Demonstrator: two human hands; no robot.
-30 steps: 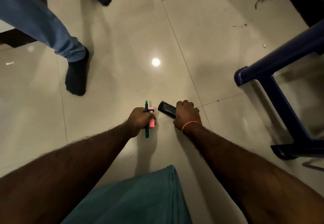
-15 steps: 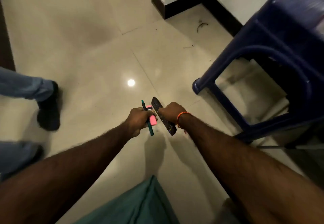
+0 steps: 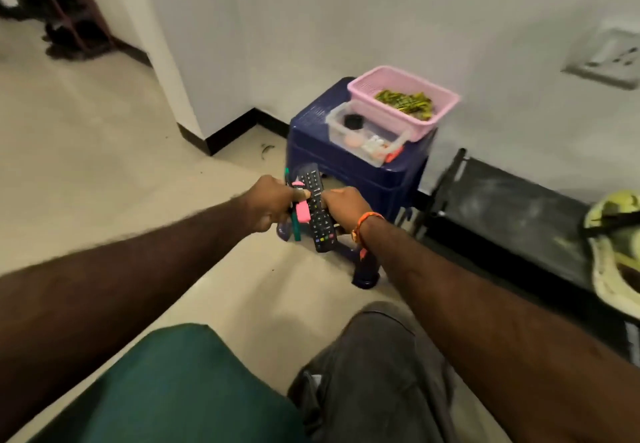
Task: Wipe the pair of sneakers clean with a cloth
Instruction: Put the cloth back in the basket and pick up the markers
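Observation:
My left hand grips a green pen and a pink highlighter together. My right hand holds a black remote control upright beside them; both hands are raised in front of a dark blue plastic stool. A yellow-green and white sneaker lies at the right edge on a low black rack, partly cut off by the frame. No cloth is in view.
On the stool stand a pink basket with green leaves and a clear plastic box of small items. A white wall with a socket plate is behind. A dark shoe rack stands far left across the tiled floor.
Both hands lifted the pen, highlighter and remote off the floor. My view swung up and right to the stool, wall and sneaker; the other person's legs left the frame.

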